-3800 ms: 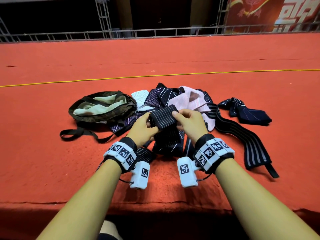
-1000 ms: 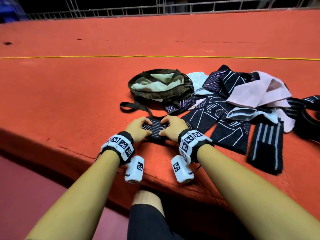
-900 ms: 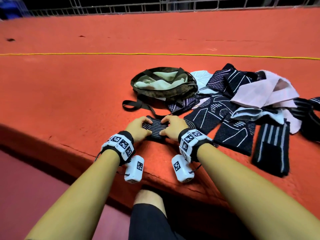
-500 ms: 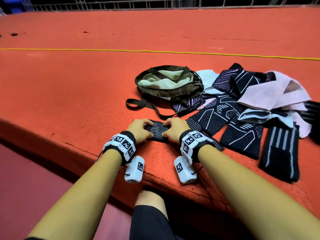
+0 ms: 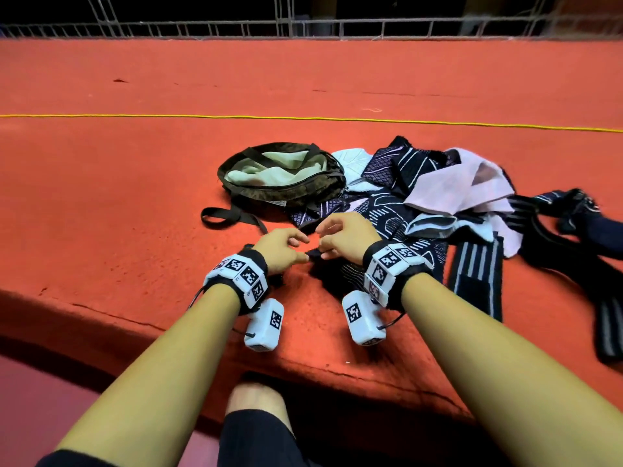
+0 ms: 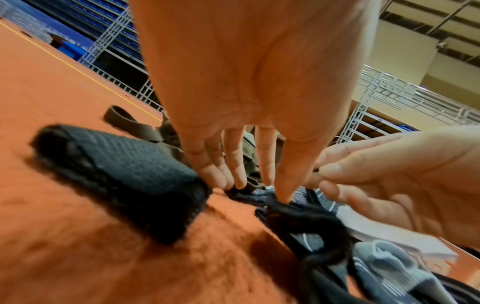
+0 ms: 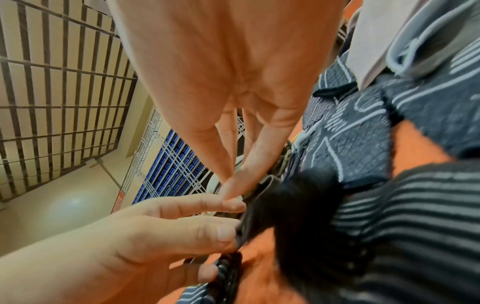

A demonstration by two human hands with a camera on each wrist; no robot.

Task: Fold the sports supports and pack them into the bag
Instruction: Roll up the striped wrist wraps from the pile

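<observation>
Head view, near edge first. A folded support (image 6: 116,174), a black ribbed bundle, lies flat on the red carpet (image 5: 135,230) on the near side of the bag, just left of the left hand (image 5: 279,251). It is not yet packed.

Both hands meet over one end of a striped support (image 7: 402,205), black knit with thin grey lines, which lies loosely rumpled near-right of the bag. The grip of the left hand is narrow: thumb and fingers pinch the dark hem. The right hand (image 5: 344,237) has its fingers drawn in close at the same hem. I cannot tell whether it holds the fabric or only touches it.

Step in hand, by my reading: getting hold of the next support to fold it.
- Take the hem with both hands, set apart across its width, so it lifts square.
- Shake out the rumple before folding; soft knit likely sags and twists.
- Fold end to end and press flat on the carpet near the bag.
- Keep it off the bag's strap loop (image 5: 219,215), which trails toward the hands.

Farther: the bag (image 5: 286,197), dark olive, lies open with pale lining showing. A pile (image 5: 397,163) of patterned navy, pink and white supports touches the bag's right side.
</observation>
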